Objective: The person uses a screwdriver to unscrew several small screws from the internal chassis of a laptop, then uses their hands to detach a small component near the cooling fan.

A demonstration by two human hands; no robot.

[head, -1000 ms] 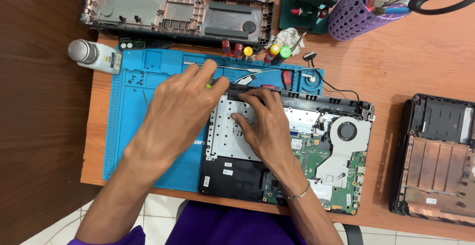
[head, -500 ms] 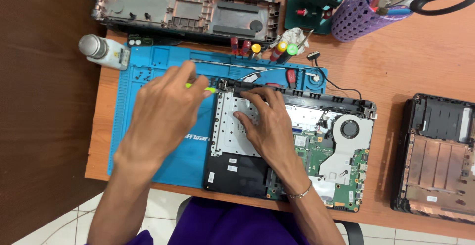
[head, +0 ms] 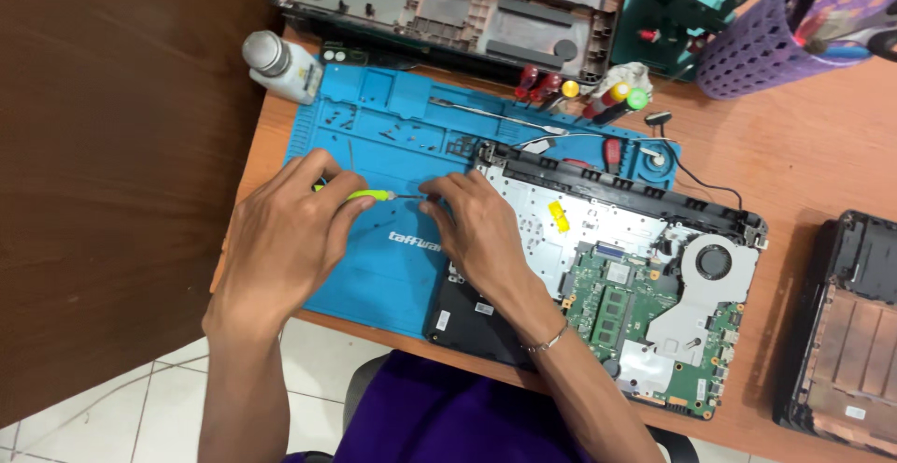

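Holding a green screwdriver [head: 360, 196], the left hand [head: 285, 239] is closed around its handle at centre-left, over the blue mat [head: 374, 136]. Its long axis lies about level, tip pointing right toward the right hand [head: 476, 229], whose fingertips pinch near the tip; what they grip is hidden. The laptop [head: 635, 276] lies open with its board bare, so I judge the disassembly well advanced.

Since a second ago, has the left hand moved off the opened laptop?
Yes. The left hand, holding the green screwdriver, has slid left off the opened laptop and now sits over the blue mat.
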